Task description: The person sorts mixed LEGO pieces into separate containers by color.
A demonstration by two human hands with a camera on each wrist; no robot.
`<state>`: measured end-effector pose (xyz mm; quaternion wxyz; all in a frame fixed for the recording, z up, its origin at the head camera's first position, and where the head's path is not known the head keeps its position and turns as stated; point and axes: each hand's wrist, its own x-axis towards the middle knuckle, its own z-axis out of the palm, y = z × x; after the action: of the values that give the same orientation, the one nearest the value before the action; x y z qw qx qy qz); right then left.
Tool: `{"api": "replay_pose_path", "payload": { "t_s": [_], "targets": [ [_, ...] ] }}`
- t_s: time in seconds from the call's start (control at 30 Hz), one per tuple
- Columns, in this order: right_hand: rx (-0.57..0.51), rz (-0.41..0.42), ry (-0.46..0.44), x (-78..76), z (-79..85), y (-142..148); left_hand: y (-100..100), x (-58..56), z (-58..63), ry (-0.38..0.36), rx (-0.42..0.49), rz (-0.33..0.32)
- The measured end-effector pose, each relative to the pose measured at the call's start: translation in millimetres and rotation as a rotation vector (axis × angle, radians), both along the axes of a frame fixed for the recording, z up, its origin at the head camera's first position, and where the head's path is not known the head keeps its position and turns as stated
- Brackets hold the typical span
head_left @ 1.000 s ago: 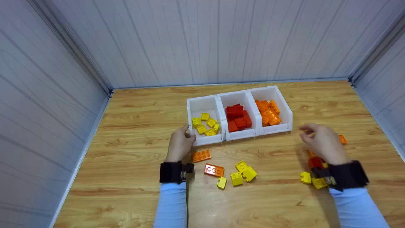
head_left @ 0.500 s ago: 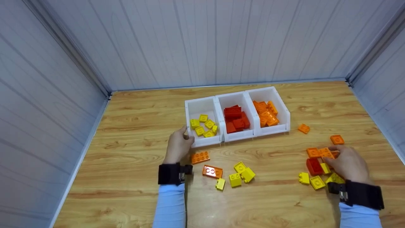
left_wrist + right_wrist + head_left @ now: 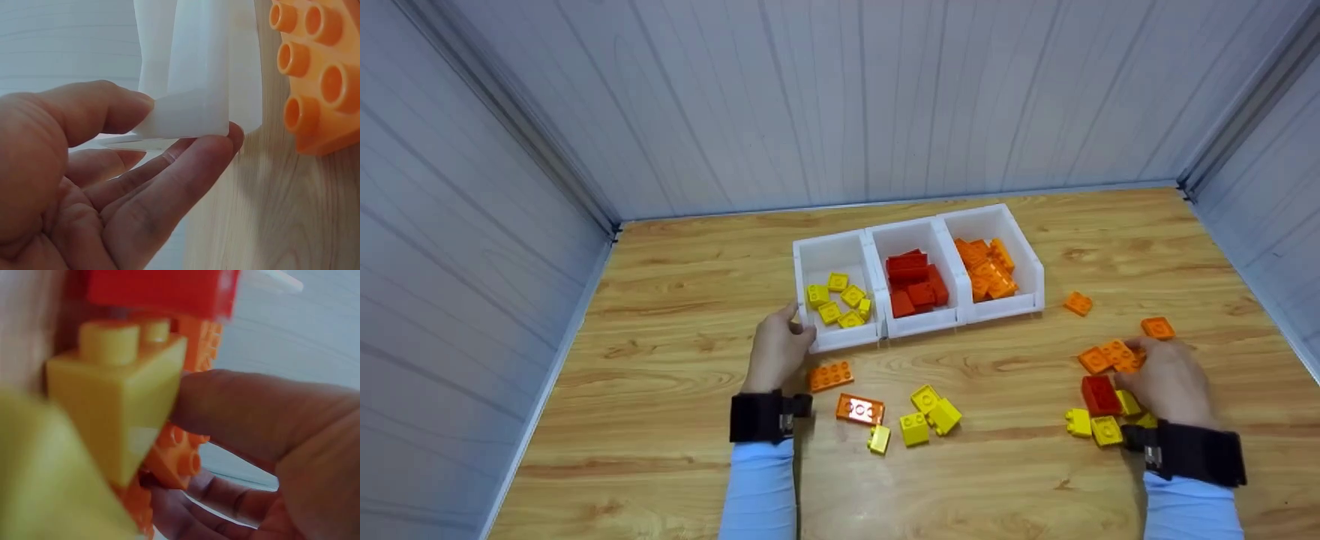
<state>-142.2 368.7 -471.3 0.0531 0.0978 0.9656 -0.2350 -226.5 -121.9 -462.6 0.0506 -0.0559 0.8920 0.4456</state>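
Observation:
My left hand (image 3: 778,349) grips the front left corner of the white bin (image 3: 847,341); in the left wrist view the thumb lies on one side of its wall and the fingers on the other. That bin holds several yellow bricks (image 3: 851,296). Over a cluster at the right, my right hand (image 3: 1174,382) has thumb and fingers around an orange brick (image 3: 177,461), partly hidden behind a yellow brick (image 3: 107,399). Beside the hand sit another orange brick (image 3: 1093,361) and a red brick (image 3: 1101,395). Yellow bricks (image 3: 1106,431) lie near the wrist.
Two joined bins hold red bricks (image 3: 911,281) and orange bricks (image 3: 990,270). Two orange bricks (image 3: 1078,303) lie apart at the right. In front of the bins are orange plates (image 3: 831,376) and several yellow bricks (image 3: 915,429). Pale panels (image 3: 825,97) wall the table.
My right hand has come from near the orange bin down to the brick cluster and closed around an orange brick. An orange brick lies where the hand was. The left hand still grips the bin.

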Motion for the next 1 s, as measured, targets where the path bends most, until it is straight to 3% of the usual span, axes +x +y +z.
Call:
{"api": "replay_pose_path", "payload": {
  "t_s": [0.1, 0.27, 0.53, 0.77, 0.87, 1.0],
  "targets": [
    [-0.009, -0.001, 0.01, -4.2, -1.2, -4.2, -1.2, 1.5, -0.9, -0.012, -0.003, 0.004],
    [-0.008, -0.079, 0.058, -6.5, 2.2, -9.8, -1.9, 1.2, -1.5, -0.027, 0.002, 0.005],
    [0.004, -0.122, 0.263, -4.6, 9.0, -19.4, -3.5, 2.0, -0.3, -0.031, 0.009, 0.01],
    [-0.059, -0.14, 0.375, -7.9, 24.2, -34.7, -2.8, 2.0, -1.5, -0.012, 0.02, -0.006],
    [-0.09, -0.123, 0.438, -17.2, 32.1, -45.7, -2.1, 1.5, -1.3, 0.005, 0.023, -0.012],
    [-0.11, -0.028, 0.513, -47.5, 46.5, -63.2, -2.2, 1.0, -0.9, 0.028, 0.004, -0.016]
  ]
}}
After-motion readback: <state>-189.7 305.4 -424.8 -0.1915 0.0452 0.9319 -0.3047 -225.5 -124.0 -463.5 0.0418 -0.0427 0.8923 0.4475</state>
